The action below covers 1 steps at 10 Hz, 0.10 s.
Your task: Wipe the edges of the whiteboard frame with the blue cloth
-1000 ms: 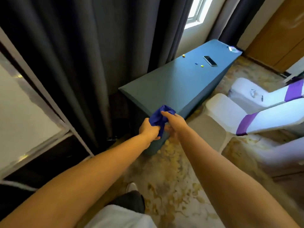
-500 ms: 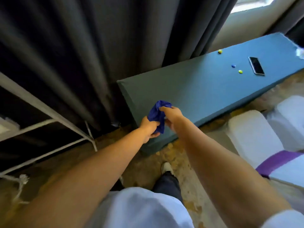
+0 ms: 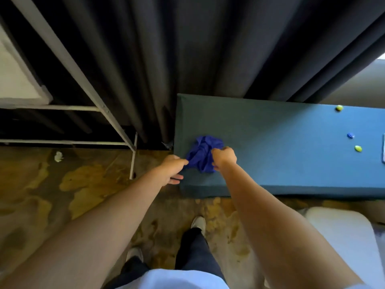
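Note:
The blue cloth is crumpled over the left end of the teal-covered table. My left hand pinches its left edge. My right hand grips its right side in a fist. The whiteboard shows at the far left, with its grey frame corner and metal stand apart from both hands.
Dark curtains hang behind the table and the stand. Small yellow and blue magnets lie on the table at the right. A white-covered chair stands at the lower right. My shoes are on the patterned carpet, with a scrap of paper at the left.
My view has tilted down and to the left. The cloth has come down lower over the table end, still held by both hands, which have drawn a little apart.

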### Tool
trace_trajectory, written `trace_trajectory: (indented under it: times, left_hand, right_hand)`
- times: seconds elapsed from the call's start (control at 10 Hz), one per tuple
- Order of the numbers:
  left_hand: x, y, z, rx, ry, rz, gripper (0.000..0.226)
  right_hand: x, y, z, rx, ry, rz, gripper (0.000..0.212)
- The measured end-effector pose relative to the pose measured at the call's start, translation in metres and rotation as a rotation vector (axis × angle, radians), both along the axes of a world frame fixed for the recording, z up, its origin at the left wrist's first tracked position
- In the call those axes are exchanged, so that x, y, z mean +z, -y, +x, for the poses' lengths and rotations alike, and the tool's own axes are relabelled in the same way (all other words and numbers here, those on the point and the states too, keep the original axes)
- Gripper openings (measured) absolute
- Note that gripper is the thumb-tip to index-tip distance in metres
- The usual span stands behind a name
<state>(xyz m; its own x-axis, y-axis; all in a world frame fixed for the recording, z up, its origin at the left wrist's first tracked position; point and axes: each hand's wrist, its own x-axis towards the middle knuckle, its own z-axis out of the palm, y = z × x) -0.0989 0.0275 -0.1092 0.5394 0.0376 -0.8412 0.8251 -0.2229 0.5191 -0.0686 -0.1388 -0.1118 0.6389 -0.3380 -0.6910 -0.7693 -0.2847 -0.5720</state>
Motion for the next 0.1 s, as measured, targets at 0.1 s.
trace_trajectory:
  times: [0.1]
  left_hand:
    - [0.0085, -0.0228, -0.0105, -0.04, 0.1, 0.06, 0.021]
  right_hand:
    - [0.0051, -0.0272, -0.0006, 0.131, -0.023, 0.004, 0.026]
